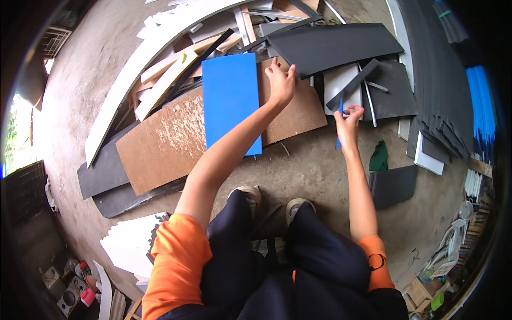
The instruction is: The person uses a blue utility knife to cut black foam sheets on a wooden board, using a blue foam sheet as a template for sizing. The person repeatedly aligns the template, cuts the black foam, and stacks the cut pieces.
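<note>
My left hand (281, 84) is over a brown board (298, 109), its fingers bent and apart, fingertips beside the left edge of a large black sheet (341, 45). I cannot tell whether they touch that edge. Nothing shows between them. My right hand (349, 125) pinches a thin blue stick-like piece (338, 140); its exact kind is unclear. A dark narrow strip (354, 85) lies just beyond those fingers, over a white panel (341, 80). Left of my left forearm, a bright blue rectangular panel (229, 96) rests on the brown boards, partly covered by the arm.
Mixed white, wooden and black offcuts (176, 69) are heaped at the far side. Stacked dark sheets (440, 80) line the right, with blue strips (477, 106) beyond. A dark green cloth (378, 156) lies by a black piece (393, 185). A white stack (133, 240) stands near-left.
</note>
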`<state>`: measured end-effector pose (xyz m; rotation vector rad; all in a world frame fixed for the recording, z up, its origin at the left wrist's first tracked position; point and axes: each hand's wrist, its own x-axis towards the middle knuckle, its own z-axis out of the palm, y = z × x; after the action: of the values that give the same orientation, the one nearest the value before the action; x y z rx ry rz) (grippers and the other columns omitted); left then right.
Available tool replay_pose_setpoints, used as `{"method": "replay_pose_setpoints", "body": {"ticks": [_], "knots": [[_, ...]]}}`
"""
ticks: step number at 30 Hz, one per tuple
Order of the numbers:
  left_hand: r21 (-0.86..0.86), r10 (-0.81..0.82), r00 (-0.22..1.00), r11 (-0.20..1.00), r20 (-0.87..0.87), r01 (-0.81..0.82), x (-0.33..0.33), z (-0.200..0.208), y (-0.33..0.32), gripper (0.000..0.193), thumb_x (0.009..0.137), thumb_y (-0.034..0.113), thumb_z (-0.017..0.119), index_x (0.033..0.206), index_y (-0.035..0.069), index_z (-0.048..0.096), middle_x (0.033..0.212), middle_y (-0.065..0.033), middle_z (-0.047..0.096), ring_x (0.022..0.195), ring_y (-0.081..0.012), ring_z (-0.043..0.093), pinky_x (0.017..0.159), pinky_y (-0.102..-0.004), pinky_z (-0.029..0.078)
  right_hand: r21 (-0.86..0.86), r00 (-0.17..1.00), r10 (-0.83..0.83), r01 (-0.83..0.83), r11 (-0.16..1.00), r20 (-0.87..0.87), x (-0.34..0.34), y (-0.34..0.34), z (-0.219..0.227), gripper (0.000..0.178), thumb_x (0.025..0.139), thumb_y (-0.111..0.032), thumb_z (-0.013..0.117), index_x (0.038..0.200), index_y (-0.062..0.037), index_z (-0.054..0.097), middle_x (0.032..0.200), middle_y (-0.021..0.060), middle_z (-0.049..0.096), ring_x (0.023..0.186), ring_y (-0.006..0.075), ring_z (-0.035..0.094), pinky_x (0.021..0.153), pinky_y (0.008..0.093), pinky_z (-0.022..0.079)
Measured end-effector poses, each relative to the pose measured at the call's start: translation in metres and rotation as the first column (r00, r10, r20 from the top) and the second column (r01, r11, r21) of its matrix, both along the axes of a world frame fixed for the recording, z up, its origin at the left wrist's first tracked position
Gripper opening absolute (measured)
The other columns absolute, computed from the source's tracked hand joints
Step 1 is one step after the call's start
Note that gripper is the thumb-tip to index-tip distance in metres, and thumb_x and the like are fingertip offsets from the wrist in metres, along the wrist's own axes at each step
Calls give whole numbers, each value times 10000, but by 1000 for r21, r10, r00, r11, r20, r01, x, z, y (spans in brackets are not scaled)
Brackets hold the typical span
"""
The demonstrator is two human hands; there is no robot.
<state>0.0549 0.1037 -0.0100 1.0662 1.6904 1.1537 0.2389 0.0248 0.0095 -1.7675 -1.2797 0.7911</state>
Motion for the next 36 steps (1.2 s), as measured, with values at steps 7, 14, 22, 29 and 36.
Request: {"method": "replay_pose_setpoints", "body": {"ticks": [7,14,22,29,36], "knots": [[-219,103,827,975,552,25,35,25,22,682,859,-7,448,1378,161,40,1215,-182,402,997,-267,532,776,-365,543,-45,970,-160,154,987,-183,48,-12,21,368,756,-64,536,1047,-12,317,863,86,424,696,120,432,580,265,381],[-77,-19,615,989,788,129,-13,38,-68,604,883,3,417,1369,209,123,1224,-140,406,1024,-239,525,881,-405,478,201,943,-233,283,938,-238,64,-7,58,303,775,-48,510,1026,-10,345,889,82,425,724,130,446,627,272,397],[-253,1,772,945,636,206,-97,34,-158,718,869,71,496,1394,262,45,1115,-104,515,969,-187,538,795,-379,494,353,998,-23,-1,936,64,-21,6,62,295,756,-25,484,1022,5,360,948,156,408,844,232,420,776,363,372],[-71,-54,462,997,-885,-21,-136,24,-181,624,772,275,635,1293,154,314,1068,-188,446,935,-332,474,791,-408,418,250,949,201,-262,932,244,-66,-6,-8,405,744,24,485,1109,-42,322,978,244,365,895,386,445,757,419,410],[-455,-203,876,890,-438,-21,-163,17,-162,825,634,400,741,1191,-54,334,1015,-202,498,947,-339,511,812,-396,439,259,935,221,-295,920,277,-71,-11,-7,468,743,-4,520,1159,-50,312,996,193,399,914,344,475,748,409,438]]}}
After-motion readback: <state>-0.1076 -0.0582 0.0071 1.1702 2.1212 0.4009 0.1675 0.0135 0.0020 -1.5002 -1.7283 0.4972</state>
